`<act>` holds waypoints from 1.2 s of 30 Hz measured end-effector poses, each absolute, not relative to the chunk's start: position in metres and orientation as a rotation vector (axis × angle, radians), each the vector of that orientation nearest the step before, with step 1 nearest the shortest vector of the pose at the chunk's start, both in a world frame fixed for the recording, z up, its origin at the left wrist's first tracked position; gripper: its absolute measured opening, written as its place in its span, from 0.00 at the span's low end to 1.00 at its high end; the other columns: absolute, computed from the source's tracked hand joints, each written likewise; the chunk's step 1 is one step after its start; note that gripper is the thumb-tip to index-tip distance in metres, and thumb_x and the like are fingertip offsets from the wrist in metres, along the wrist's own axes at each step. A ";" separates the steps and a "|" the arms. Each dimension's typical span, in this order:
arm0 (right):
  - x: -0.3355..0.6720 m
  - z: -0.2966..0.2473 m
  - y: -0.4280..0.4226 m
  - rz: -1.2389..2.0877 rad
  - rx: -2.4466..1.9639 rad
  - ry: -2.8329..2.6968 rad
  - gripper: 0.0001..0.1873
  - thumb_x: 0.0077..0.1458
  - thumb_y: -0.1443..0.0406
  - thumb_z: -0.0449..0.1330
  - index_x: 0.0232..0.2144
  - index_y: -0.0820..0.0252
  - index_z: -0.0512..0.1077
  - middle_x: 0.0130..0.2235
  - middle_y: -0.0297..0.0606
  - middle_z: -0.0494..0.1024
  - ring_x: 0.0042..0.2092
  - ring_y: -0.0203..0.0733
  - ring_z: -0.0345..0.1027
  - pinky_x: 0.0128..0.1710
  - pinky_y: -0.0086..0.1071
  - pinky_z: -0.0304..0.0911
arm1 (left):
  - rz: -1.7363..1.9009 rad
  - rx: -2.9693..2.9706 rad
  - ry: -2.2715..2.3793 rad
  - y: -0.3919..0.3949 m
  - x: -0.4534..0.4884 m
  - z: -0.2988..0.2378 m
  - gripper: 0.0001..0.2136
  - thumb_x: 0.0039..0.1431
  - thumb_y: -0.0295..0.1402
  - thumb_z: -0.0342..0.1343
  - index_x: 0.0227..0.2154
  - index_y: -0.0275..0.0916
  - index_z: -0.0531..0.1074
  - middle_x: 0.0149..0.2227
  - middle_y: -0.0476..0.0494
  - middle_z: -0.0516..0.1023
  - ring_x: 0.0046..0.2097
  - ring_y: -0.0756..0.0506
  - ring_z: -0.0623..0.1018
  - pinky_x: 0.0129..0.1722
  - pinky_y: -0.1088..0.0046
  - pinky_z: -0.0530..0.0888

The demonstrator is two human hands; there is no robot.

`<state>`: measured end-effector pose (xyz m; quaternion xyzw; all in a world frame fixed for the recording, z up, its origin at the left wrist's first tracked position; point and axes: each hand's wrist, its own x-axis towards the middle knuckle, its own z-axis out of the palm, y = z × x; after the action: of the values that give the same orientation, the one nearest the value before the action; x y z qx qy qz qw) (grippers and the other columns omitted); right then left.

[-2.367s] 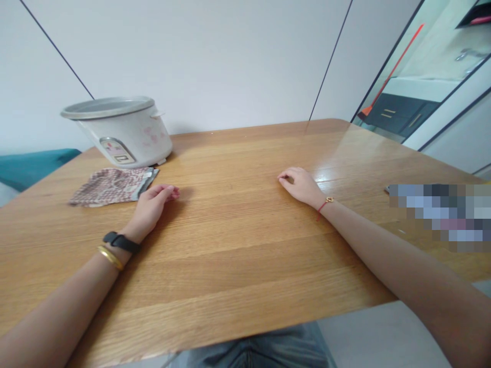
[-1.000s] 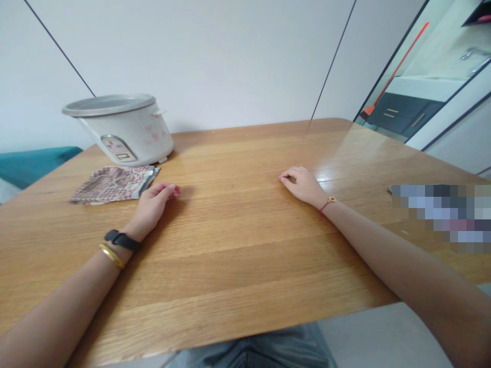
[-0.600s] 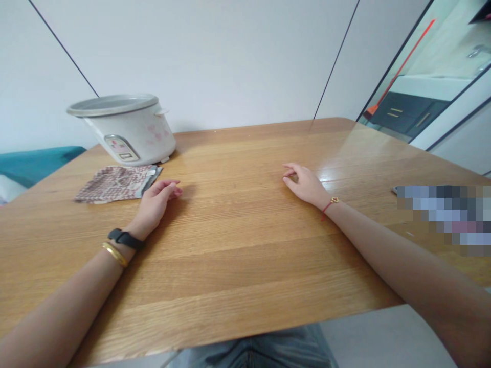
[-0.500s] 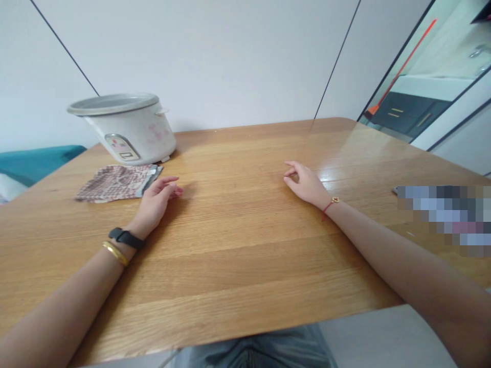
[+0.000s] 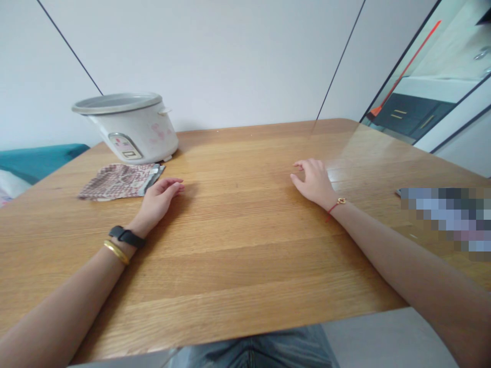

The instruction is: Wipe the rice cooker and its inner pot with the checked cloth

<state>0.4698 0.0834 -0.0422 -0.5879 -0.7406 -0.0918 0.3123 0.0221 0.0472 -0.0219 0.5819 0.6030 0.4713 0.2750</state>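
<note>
My left hand (image 5: 158, 198) rests on its side on the wooden table (image 5: 238, 245), thumb lying close along loosely bent, stretched fingers, and nothing shows in it. Its back is right beside a folded, reddish-brown patterned cloth (image 5: 117, 181) with a grey edge. Behind the cloth stands a white rice cooker (image 5: 143, 133) with pink flowers and a grey rim; no lid is on it. On the right half of the table lies my right hand (image 5: 313, 181), palm down, fingers curved and thumb apart, holding nothing.
A pixelated flat item (image 5: 452, 214) lies at the table's right side. The white wall (image 5: 245, 61) runs along the back edge. Past the right corner are a red-handled broom (image 5: 412, 61) and dark cabinets (image 5: 414, 115). Something teal (image 5: 46, 158) stands beyond the left edge.
My right hand has turned more palm down and its fingers have spread, shifting slightly right. The left fingers have straightened a little. The whole view has shifted slightly.
</note>
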 end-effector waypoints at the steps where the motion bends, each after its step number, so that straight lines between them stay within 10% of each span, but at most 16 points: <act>1: 0.471 -0.042 0.082 -0.258 -1.585 -1.973 0.16 0.58 0.59 0.56 0.45 0.60 0.74 0.45 0.50 0.75 0.51 0.58 0.66 0.52 0.51 0.61 | 1.204 1.680 1.677 0.047 0.019 -0.022 0.18 0.54 0.48 0.57 0.40 0.39 0.76 0.40 0.41 0.81 0.44 0.40 0.80 0.53 0.59 0.74; 19: 0.466 -0.044 0.076 -0.081 -1.748 -1.951 0.27 0.59 0.56 0.56 0.59 0.58 0.64 0.48 0.47 0.77 0.52 0.59 0.66 0.53 0.55 0.57 | 0.770 2.156 1.875 0.037 0.022 -0.018 0.34 0.61 0.49 0.50 0.64 0.32 0.57 0.57 0.31 0.73 0.59 0.36 0.73 0.63 0.54 0.66; 26: 0.472 -0.046 0.077 -0.288 -1.755 -1.946 0.16 0.58 0.54 0.57 0.41 0.57 0.74 0.48 0.51 0.71 0.52 0.63 0.62 0.50 0.58 0.58 | 0.621 2.248 1.952 0.048 0.013 -0.015 0.31 0.63 0.51 0.48 0.62 0.35 0.61 0.53 0.33 0.78 0.55 0.34 0.76 0.57 0.54 0.70; 36: 0.467 -0.048 0.073 -0.305 -1.669 -2.007 0.15 0.60 0.56 0.55 0.42 0.58 0.73 0.45 0.51 0.71 0.50 0.59 0.62 0.48 0.51 0.61 | 0.499 2.640 1.845 0.065 0.005 -0.024 0.22 0.66 0.45 0.44 0.48 0.36 0.76 0.45 0.34 0.75 0.50 0.36 0.74 0.56 0.58 0.70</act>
<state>0.4672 0.0733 -0.0478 -0.6141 -0.7388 -0.1124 0.2540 0.0046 0.0652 -0.0240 0.8086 0.5651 0.1529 -0.0591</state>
